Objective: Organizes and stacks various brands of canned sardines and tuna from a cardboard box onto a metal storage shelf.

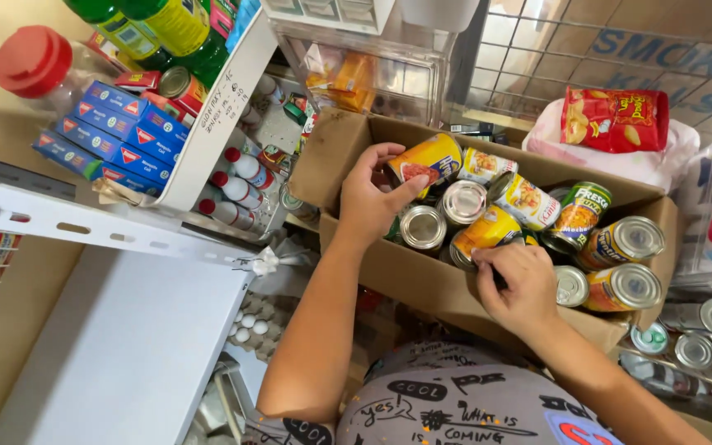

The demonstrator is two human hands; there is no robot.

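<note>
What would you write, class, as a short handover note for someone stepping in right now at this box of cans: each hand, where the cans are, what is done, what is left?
Left hand: its grip is closed on a yellow-labelled can, tilted, at the box's back left.
Right hand: fingers down among the cans at the front edge of the cardboard box; whether it grips one cannot be told.
Cans: the box is full of tins, lying at mixed angles.
Done: one can is in hand, at box level.
Left: the other cans are in the box. The white shelf to the left is bare.
</note>
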